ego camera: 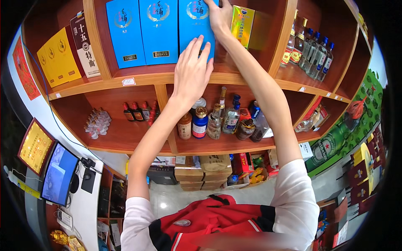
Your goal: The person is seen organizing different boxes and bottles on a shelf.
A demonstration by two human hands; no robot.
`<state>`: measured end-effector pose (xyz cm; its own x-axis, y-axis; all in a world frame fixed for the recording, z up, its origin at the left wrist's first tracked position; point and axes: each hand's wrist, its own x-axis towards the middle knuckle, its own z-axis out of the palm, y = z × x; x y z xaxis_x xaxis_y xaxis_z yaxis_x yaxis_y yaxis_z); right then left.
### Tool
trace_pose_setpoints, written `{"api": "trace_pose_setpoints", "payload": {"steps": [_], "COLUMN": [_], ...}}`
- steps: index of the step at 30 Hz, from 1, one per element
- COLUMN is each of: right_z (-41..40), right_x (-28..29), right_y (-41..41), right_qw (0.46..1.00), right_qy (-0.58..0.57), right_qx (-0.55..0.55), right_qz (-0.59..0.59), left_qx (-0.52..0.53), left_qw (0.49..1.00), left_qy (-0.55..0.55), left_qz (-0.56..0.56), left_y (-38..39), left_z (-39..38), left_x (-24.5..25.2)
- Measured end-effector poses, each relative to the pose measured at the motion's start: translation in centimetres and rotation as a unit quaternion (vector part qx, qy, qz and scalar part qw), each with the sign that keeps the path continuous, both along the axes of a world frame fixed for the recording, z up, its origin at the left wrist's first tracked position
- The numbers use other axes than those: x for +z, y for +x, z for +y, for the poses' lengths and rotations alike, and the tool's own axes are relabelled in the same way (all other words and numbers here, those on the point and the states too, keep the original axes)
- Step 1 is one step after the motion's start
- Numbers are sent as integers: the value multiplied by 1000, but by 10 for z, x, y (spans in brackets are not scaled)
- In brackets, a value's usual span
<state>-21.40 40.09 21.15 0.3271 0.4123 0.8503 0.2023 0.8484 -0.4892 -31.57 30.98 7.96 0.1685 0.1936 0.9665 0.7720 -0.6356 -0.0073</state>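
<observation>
Three tall blue boxes stand side by side on the upper wooden shelf (220, 75), with gold emblems on their fronts. My left hand (192, 75) lies against the lower front of the right-hand blue box (196, 28), its fingers spread and covering part of a dark label. At that box's upper right edge is my right hand (220, 18); the picture's top cuts off its fingertips, so its grip is unclear. The middle blue box (159, 34) and the left blue box (125, 40) are untouched. A shiny yellow-gold box (243, 26) stands just right of my right wrist.
Glass liquor bottles (315, 56) fill part of the right compartment. Below my forearms stand a blue bottle (200, 124) and a brown jug (245, 129). Yellow boxes (59, 58) are at left. Cartons (215, 168) are stacked underneath. A monitor (59, 174) occupies the white desk (83, 200).
</observation>
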Motion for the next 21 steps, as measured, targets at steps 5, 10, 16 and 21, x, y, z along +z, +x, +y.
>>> {"api": "trace_pose_setpoints", "payload": {"steps": [5,10,16,21], "right_z": [3,8,18,0], "right_x": [-2,-3,-6,-14], "right_y": [4,-2,0,-4], "right_qw": [1000,999,997,997], "right_qy": [10,29,29,-13], "right_qx": [20,25,-66,-67], "right_qz": [-2,2,8,-26], "left_qx": [-9,-16,34,34], "left_qw": [998,998,997,997], "left_qy": [30,52,73,68], "left_qz": [48,25,-9,3], "left_y": [-15,-18,-6,-10], "left_z": [12,26,24,22], "left_x": [10,2,4,2]}}
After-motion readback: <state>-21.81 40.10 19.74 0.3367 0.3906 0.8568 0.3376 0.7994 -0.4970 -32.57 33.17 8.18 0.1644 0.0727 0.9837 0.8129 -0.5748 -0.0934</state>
